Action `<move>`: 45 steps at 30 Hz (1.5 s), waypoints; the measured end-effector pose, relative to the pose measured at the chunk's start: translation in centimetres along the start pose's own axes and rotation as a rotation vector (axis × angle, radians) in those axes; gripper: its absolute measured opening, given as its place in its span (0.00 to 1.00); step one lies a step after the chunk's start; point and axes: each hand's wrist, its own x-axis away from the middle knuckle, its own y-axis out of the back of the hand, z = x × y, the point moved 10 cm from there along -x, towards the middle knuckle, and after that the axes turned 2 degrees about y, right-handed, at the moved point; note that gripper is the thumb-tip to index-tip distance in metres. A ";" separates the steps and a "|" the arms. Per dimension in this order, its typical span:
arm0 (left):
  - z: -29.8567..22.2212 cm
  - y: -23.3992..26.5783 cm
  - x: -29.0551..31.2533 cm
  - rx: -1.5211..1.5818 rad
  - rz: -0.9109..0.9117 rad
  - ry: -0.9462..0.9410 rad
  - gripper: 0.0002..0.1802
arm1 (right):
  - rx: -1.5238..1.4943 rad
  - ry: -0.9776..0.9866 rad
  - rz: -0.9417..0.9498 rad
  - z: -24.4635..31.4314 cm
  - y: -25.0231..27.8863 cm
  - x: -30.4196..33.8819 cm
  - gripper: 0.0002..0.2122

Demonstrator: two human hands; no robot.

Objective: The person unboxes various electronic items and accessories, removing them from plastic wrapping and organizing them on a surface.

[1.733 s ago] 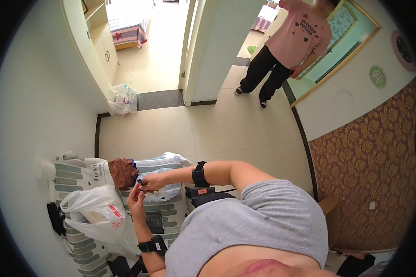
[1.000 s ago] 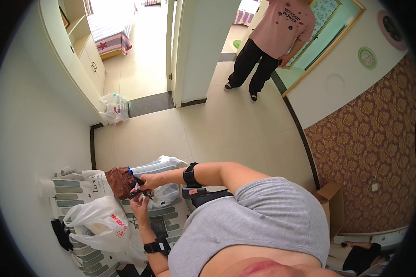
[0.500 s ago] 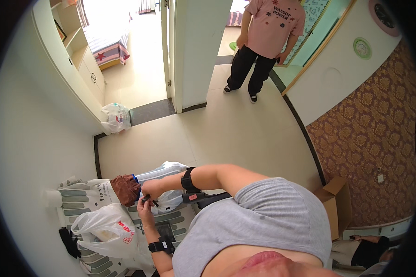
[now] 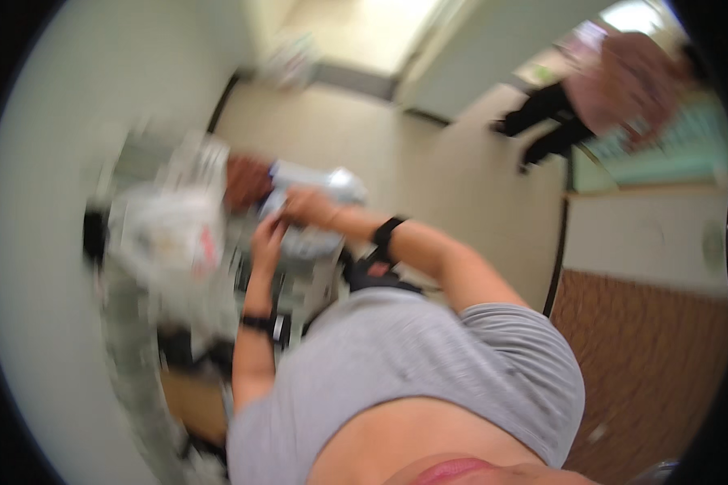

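Note:
My left hand (image 4: 268, 240) and my right hand (image 4: 308, 207) meet above a patterned, covered surface, fingers bent close together. A small dark object (image 4: 284, 208), smeared by motion, shows between their fingertips; its kind cannot be made out. Just beyond my fingers lies a crumpled brown cloth-like item (image 4: 247, 183). Beside it, near my right hand, is a pale, shiny plastic-looking bundle (image 4: 319, 179). To the left of my left hand sits a white plastic bag (image 4: 166, 234) with red print. Black straps (image 4: 268, 325) circle my forearms.
A black item (image 4: 95, 234) hangs at the left edge by the wall. An open brown box (image 4: 194, 402) is at lower left. Black gear (image 4: 376, 271) lies beside my waist. Another person (image 4: 623, 85) in a pink shirt stands far right. A white bag (image 4: 293, 61) rests near the doorway.
The whole view has swung and blurred, so the covered surface sits higher and the other person farther right. My hands stay together near the brown item. The box at lower left has come into view.

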 end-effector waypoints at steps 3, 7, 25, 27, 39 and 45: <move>-3.8 0.7 0.1 -0.308 -0.096 -0.100 0.07 | 0.076 0.107 0.059 0.8 2.9 -0.1 0.05; 1.0 5.8 0.6 -0.291 -0.268 0.091 0.07 | 0.193 -0.003 0.187 -3.6 1.1 1.4 0.04; 18.5 11.1 26.7 0.575 -0.742 0.800 0.14 | -0.219 -0.394 -0.205 -7.2 5.1 -3.8 0.24; 20.0 10.4 32.1 0.754 -0.895 0.917 0.13 | -0.357 -0.311 -0.101 -1.5 2.5 -6.4 0.23; 24.7 6.8 57.7 1.384 -1.319 0.709 0.08 | -0.513 -0.066 0.637 17.9 -27.7 -5.1 0.33; 25.2 0.8 67.8 1.362 -1.541 0.762 0.10 | -0.196 -0.009 0.778 22.6 -40.3 -4.5 0.39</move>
